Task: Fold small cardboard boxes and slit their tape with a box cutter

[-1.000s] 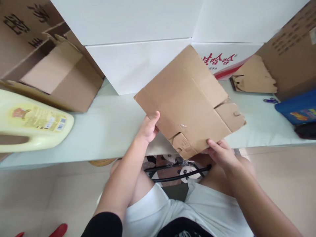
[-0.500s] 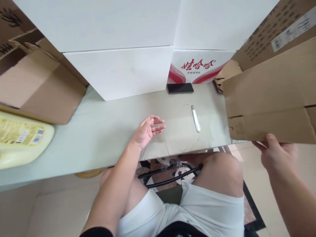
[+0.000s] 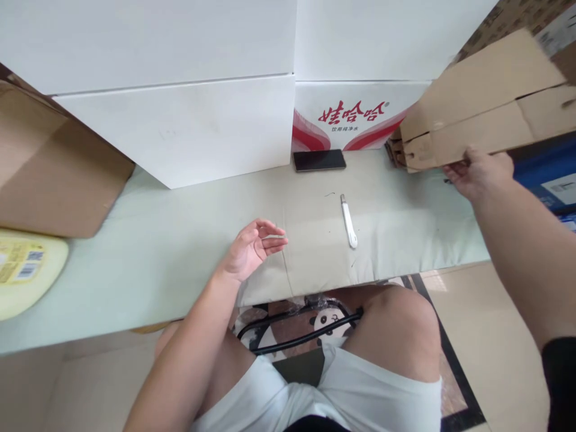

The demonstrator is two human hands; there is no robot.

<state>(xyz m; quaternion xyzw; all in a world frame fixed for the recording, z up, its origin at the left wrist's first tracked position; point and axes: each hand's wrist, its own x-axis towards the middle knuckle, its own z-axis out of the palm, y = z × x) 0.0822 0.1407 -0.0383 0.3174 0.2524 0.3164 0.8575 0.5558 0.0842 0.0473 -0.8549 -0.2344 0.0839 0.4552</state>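
My right hand (image 3: 479,173) grips the near edge of a flattened brown cardboard box (image 3: 481,108), held tilted at the far right above the pale table (image 3: 180,246). My left hand (image 3: 252,247) hovers open, palm up, over the table's front edge and holds nothing. A small white utility knife (image 3: 348,222) lies on the table between the two hands. A black phone (image 3: 319,160) lies flat behind the knife, against a white carton with red characters (image 3: 355,114).
Large white boxes (image 3: 180,90) are stacked along the back. An open brown carton (image 3: 49,168) and a pale yellow jug (image 3: 27,270) sit at the left. A blue box (image 3: 546,174) is at the right. My knees are under the table edge.
The left hand let go of the flattened cardboard box. The right hand carried it from the table's middle to the far right and back, uncovering the knife and phone.
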